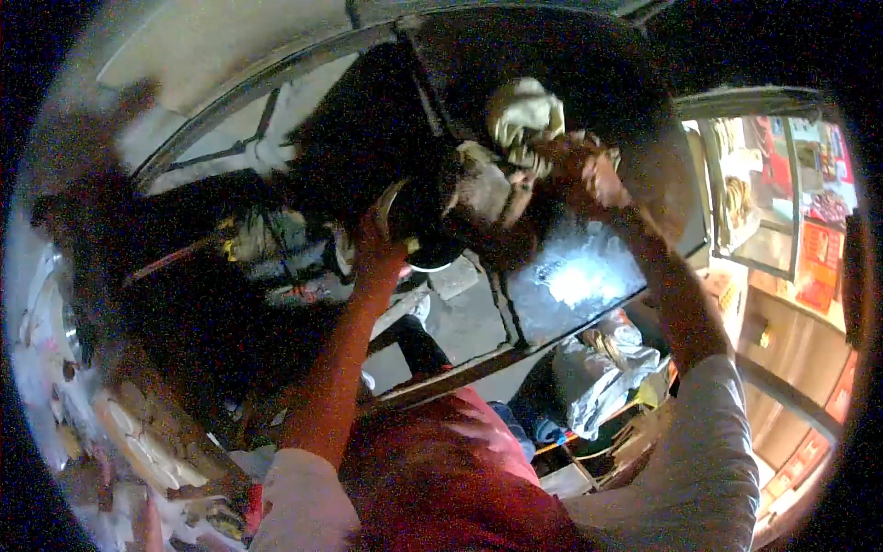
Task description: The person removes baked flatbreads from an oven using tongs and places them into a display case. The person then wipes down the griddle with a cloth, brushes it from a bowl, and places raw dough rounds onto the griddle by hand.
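Note:
In the dim head view my left hand (379,241) is at the centre, beside a dark rounded thing with a pale rim (436,261). Its fingers are mostly lost in shadow, so its hold is unclear. My right hand (605,177) is farther right and higher, its fingers curled by a crumpled pale cloth-like thing (528,112). What lies within those fingers is hidden. Between the hands is a blurred light brown shape (483,184). Below my right hand, a bright glare falls on a smooth grey surface (579,276).
A dark frame edge (441,385) runs in front of my body. Crumpled plastic bags (602,368) lie below it at right. A lit, framed opening (754,193) with orange packets (817,267) stands at far right. Mixed clutter (138,442) fills the lower left.

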